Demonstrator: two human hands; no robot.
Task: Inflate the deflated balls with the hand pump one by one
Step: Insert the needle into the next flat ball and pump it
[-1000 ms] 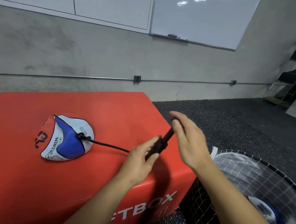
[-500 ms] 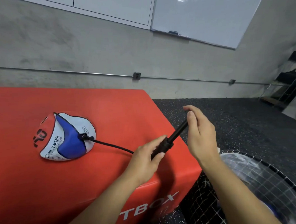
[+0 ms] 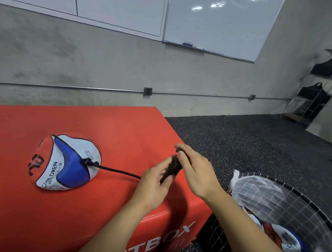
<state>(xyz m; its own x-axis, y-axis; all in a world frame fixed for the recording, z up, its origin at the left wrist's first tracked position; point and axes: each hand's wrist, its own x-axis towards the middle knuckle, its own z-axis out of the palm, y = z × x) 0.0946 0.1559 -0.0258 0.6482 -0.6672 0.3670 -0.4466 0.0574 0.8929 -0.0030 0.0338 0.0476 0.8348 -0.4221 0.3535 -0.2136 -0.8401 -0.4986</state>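
Black pump, one, in both hands' grip — left hand, right hand; one flat ball, perhaps another netted.

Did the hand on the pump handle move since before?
Yes. The right hand has pushed in toward the left hand, which holds the pump body over the red box.

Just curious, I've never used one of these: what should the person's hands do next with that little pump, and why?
Probably pull the handle back out with the right hand for another stroke. The hand pump looks pushed fully in, the left hand steadies its barrel, its hose is plugged into the ball, and the ball lies flat and dented on the red box.
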